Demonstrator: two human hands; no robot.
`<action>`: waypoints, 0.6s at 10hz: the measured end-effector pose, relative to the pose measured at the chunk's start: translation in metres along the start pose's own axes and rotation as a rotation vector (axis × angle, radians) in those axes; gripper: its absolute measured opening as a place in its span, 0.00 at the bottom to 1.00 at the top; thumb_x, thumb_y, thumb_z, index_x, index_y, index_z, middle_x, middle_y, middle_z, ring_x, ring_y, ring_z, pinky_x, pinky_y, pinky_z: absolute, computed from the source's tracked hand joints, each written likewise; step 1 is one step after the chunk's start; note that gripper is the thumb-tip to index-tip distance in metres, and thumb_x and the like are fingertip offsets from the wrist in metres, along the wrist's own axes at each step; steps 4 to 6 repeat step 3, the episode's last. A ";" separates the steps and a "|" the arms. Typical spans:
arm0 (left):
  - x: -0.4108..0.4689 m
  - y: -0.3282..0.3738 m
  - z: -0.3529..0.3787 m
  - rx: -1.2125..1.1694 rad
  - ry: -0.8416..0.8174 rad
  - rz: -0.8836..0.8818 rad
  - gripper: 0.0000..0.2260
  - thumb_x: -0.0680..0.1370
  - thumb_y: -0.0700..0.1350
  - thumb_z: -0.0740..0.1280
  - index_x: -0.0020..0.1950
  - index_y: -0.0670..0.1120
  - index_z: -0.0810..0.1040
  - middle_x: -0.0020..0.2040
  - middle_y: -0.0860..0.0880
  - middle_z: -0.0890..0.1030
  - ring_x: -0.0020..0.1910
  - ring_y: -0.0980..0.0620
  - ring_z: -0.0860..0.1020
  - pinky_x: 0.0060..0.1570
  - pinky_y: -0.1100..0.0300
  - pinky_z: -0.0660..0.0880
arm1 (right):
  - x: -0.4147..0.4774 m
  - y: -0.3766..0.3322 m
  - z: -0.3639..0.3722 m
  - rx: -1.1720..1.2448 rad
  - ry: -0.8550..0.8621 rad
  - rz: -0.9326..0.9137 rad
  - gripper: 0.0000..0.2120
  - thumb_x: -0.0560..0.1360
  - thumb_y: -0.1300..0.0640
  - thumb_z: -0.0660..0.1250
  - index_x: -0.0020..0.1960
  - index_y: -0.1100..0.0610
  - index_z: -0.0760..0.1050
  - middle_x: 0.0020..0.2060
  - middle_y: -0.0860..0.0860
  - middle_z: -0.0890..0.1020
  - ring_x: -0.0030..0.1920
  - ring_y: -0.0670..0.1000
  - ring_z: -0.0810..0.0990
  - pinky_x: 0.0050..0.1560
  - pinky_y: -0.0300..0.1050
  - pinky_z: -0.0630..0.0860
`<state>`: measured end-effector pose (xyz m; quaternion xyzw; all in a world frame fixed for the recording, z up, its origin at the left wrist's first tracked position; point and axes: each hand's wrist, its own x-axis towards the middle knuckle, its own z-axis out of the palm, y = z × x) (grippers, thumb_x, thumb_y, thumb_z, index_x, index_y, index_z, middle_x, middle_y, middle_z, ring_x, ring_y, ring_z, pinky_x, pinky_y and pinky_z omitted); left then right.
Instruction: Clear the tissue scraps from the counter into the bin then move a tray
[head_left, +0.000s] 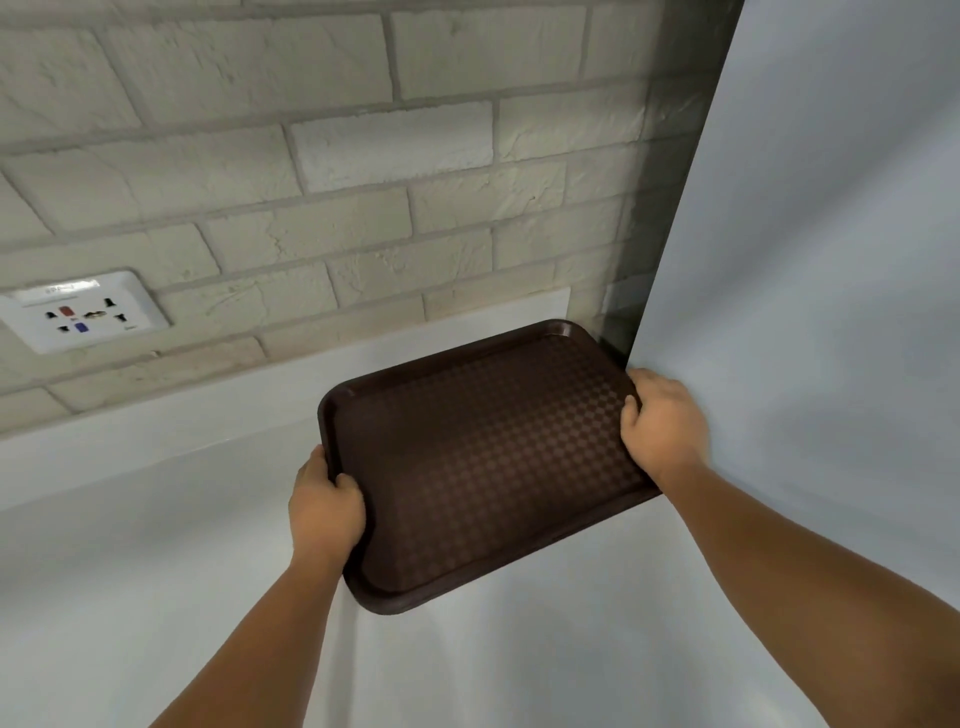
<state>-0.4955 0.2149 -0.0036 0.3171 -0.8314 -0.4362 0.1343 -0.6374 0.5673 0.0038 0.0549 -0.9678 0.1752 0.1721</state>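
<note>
No text can be read; the faint print on the wall socket (78, 312) is too blurred.

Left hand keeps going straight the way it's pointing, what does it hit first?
Probably the white upstand at the back of the counter, below the brick wall. The left hand grips the tray, which would arrive first; depth is unclear.

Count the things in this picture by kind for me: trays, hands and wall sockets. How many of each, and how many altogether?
Trays: 1, the brown tray
Hands: 2, the left hand and the right hand, each gripping one end of the tray
Wall sockets: 1, the white wall socket plate
Total: 4
</note>
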 end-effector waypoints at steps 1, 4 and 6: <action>0.002 0.002 -0.005 0.060 -0.047 -0.043 0.10 0.78 0.39 0.58 0.58 0.42 0.74 0.52 0.42 0.79 0.51 0.38 0.77 0.55 0.44 0.76 | -0.011 -0.013 -0.004 -0.013 0.046 -0.065 0.17 0.78 0.54 0.61 0.64 0.55 0.78 0.60 0.52 0.81 0.59 0.55 0.77 0.60 0.51 0.76; -0.028 0.019 -0.029 0.491 0.105 0.175 0.27 0.78 0.46 0.64 0.75 0.39 0.64 0.75 0.38 0.65 0.68 0.34 0.66 0.63 0.40 0.69 | -0.066 -0.063 -0.008 0.089 -0.018 -0.157 0.14 0.75 0.56 0.65 0.59 0.57 0.81 0.60 0.53 0.81 0.60 0.56 0.77 0.63 0.54 0.74; -0.028 0.019 -0.029 0.491 0.105 0.175 0.27 0.78 0.46 0.64 0.75 0.39 0.64 0.75 0.38 0.65 0.68 0.34 0.66 0.63 0.40 0.69 | -0.066 -0.063 -0.008 0.089 -0.018 -0.157 0.14 0.75 0.56 0.65 0.59 0.57 0.81 0.60 0.53 0.81 0.60 0.56 0.77 0.63 0.54 0.74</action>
